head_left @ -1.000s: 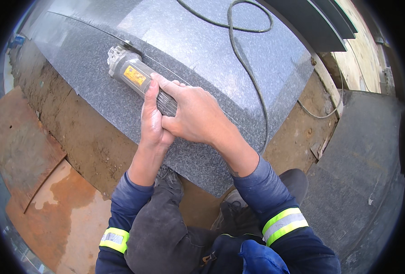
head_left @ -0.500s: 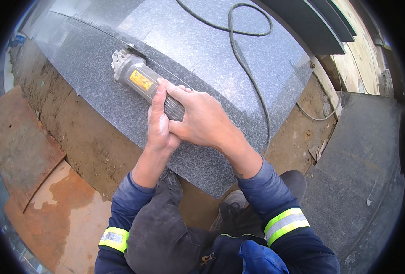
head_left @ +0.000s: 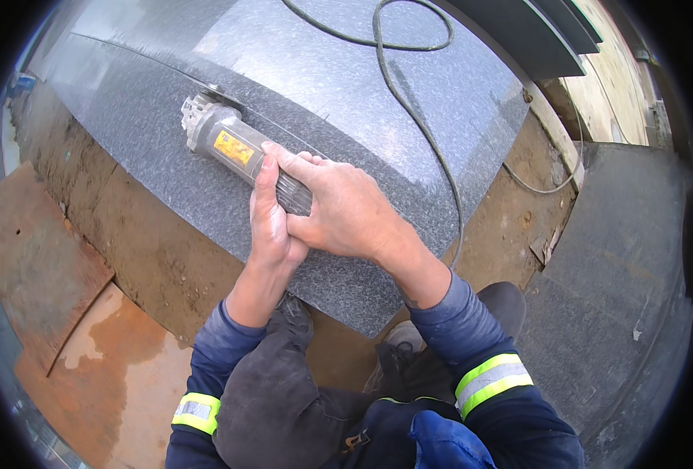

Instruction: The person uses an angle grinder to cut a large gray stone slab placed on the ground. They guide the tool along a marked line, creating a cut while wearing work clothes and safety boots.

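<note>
A large speckled grey granite slab (head_left: 346, 102) carries a silver angle grinder with a yellow label (head_left: 241, 152), long axis running lower right to upper left, head pointing upper left. Left hand (head_left: 272, 223) and right hand (head_left: 346, 211) wrap closed around its handle.

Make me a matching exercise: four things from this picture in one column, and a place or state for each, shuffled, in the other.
Things:
1. grinder
2. cable
3. rusty plate
4. slab

Places or states:
A. looped on top of the stone
B. flat on the ground at the person's left
C. gripped by the left hand and right hand
D. grey, speckled, under the tool

Pairs: 1-C, 2-A, 3-B, 4-D
</note>
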Available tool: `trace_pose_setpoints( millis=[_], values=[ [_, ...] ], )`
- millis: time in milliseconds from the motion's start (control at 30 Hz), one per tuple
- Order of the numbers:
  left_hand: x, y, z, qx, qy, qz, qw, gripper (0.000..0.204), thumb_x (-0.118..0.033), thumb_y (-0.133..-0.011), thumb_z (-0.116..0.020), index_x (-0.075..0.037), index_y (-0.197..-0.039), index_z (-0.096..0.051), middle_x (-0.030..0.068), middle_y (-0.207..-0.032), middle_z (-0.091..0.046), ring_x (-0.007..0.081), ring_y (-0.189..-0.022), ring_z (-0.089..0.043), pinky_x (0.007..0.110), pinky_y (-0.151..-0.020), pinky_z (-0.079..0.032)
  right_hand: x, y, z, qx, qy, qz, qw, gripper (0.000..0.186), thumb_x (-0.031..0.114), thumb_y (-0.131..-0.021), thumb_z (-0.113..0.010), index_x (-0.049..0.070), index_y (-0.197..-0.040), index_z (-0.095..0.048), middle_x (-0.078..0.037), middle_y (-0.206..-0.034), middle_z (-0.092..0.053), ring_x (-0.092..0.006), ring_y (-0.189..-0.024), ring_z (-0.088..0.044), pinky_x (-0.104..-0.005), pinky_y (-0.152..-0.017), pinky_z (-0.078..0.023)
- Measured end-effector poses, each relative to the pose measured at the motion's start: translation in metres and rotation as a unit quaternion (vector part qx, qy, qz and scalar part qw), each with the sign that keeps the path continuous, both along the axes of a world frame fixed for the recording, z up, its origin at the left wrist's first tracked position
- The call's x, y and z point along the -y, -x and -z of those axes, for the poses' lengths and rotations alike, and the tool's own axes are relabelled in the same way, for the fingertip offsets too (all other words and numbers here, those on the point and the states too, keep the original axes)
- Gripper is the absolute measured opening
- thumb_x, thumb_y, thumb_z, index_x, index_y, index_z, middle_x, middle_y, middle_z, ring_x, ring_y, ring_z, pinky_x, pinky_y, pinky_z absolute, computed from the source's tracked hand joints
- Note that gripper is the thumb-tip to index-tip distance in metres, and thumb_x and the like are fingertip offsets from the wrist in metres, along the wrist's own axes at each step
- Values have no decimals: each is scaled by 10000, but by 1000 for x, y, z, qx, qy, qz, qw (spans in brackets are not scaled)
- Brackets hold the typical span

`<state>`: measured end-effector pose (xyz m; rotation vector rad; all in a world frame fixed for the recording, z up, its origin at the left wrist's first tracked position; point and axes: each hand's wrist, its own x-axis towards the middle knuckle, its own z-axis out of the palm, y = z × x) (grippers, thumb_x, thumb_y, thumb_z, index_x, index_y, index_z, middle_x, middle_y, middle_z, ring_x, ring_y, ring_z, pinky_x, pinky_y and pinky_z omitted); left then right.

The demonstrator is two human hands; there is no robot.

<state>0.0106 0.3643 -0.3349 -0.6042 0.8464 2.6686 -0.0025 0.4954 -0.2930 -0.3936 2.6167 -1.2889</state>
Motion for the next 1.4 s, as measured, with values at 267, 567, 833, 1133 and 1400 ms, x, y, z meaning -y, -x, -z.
trace_pose_setpoints(
  millis=[267, 567, 833, 1133, 1400],
  values=[
    [-3, -4, 0, -6, 13, 12, 1000, 534, -489, -1116, -600, -16, -1365, -574, 138, -1233, -675, 237, -1145, -716, 406, -988, -636, -6, -3, -3, 20, 6, -6, 1000, 866, 255, -796, -781, 135, -1617, -534, -391, -1299, -692, -473, -1042, -770, -499, -912, -638],
    [-4, -5, 0, 3, -7, 1, 1000, 529, -478, -1106, -624, -16, -1360, -580, 150, -1231, -685, 248, -1144, -713, 415, -1001, -626, -5, -2, -11, 52, 22, 0, 998, 849, 270, -783, -772, 121, -1591, -560, -385, -1297, -696, -486, -1051, -763, -499, -915, -634],
    [6, 6, 5, -8, -8, -4, 1000, 534, -471, -1102, -637, -30, -1395, -564, 134, -1256, -681, 248, -1184, -698, 414, -1037, -605, 2, 8, -8, 43, 19, 0, 999, 815, 254, -790, -766, 98, -1568, -576, -284, -1159, -750, -449, -1032, -756, -519, -886, -622],
    [22, 23, 14, -21, 7, -8, 1000, 496, -444, -1117, -616, -67, -1429, -536, 121, -1276, -680, 241, -1204, -698, 420, -1055, -607, 13, 24, -5, 42, 12, -6, 999, 796, 197, -772, -759, 99, -1544, -592, -239, -1129, -755, -431, -1033, -755, -504, -892, -621],
    [32, 36, 16, -13, 25, -14, 999, 497, -438, -1126, -601, -74, -1454, -514, 107, -1274, -664, 231, -1193, -694, 417, -1036, -613, 26, 38, 5, 27, 11, -2, 1000, 807, 195, -744, -763, 78, -1528, -610, -246, -1082, -768, -422, -978, -768, -498, -859, -624]
  ],
)
